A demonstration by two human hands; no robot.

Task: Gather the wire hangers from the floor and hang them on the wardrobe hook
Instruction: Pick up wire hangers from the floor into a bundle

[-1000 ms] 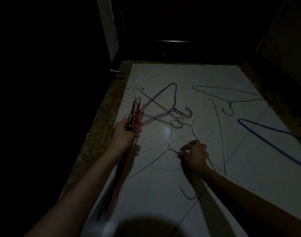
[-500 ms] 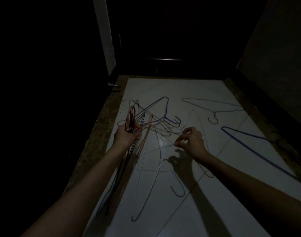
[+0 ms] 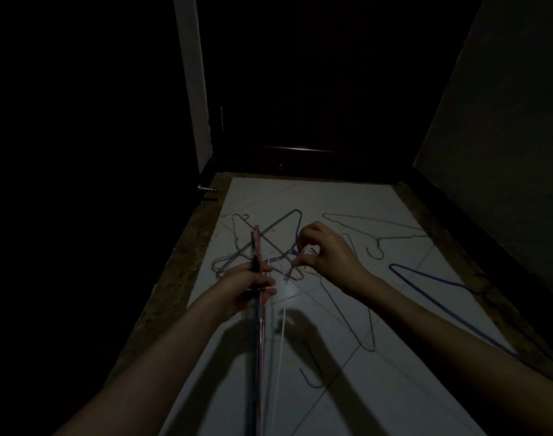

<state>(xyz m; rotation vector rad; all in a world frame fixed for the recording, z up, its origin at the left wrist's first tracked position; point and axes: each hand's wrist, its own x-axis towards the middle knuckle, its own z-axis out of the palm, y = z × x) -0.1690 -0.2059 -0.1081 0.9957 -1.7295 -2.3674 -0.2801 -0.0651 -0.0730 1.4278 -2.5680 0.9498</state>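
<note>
Lifted off the floor (image 3: 379, 401) since a moment ago, the right hand (image 3: 327, 251) now carries a pale wire hanger (image 3: 276, 341), pinched at its top, toward the bundle of hangers (image 3: 259, 325) that the left hand (image 3: 248, 286) grips with curled fingers, so I judge the next move is to add it. Beyond both sets of fingers a tangled heap (image 3: 262, 243) lies on the tiles, with a blue hanger (image 3: 438, 287) and a grey hanger (image 3: 375, 229) off to the right; no wardrobe hook shows in the dark.

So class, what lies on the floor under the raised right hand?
Under the right hand lies a tangle of wire hangers on the white tiled floor, partly covered by the hand. Which wires cross beneath the palm cannot be seen.
</note>
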